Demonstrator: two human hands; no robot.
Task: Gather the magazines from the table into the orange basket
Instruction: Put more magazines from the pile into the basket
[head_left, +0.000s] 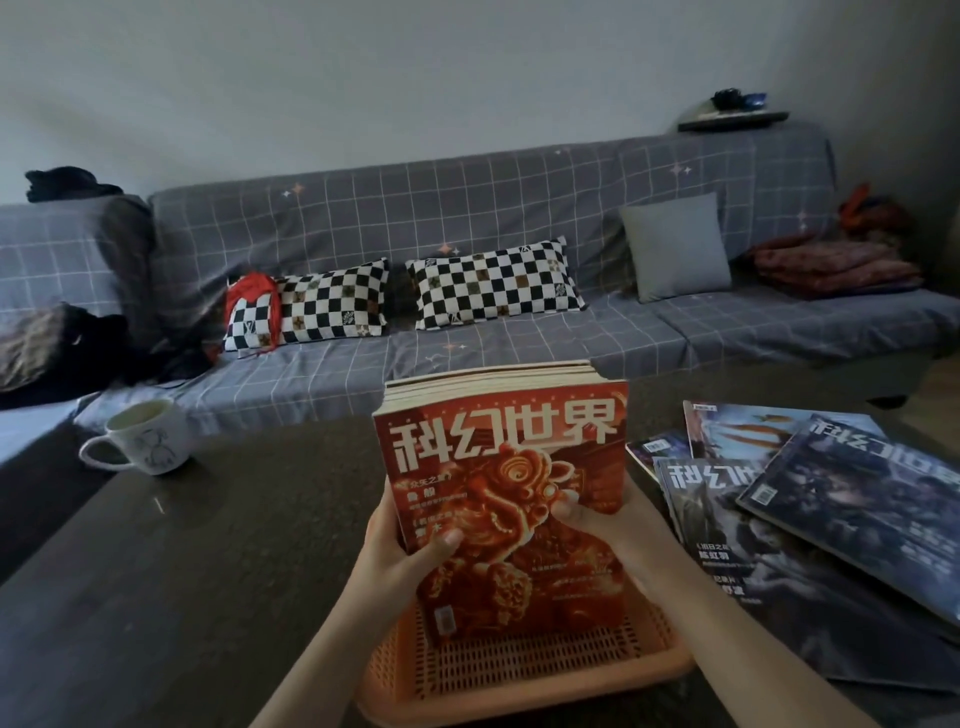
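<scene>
Two hands grip one stack of magazines (498, 499) from either side. The left hand (400, 551) is closed on the stack's left edge, its thumb pressed flat on the red top cover while the other fingers curl out of sight behind. The right hand (597, 519) is closed on the right edge, its fingers (569, 506) folded over the front of the cover. The stack stands tilted, top edge leaning away from the person, and its lower end sits inside the orange basket (519, 675), which rests on the dark surface (182, 597) at the near edge. The top cover is red with large white characters and a golden figure; several page edges show along the top of the stack.

To the right of the basket, more magazines (831, 519) with dark blue covers lie fanned and overlapping on the surface, just beside the right forearm. Well off to the left, near the far edge of the surface, stands a white mug (140, 436) with its handle pointing left.

Beyond it runs a grey checked sofa (467, 218) carrying two black-and-white chequered cushions (410, 296), a plain grey cushion (675, 247) and heaps of clothing at both ends.
</scene>
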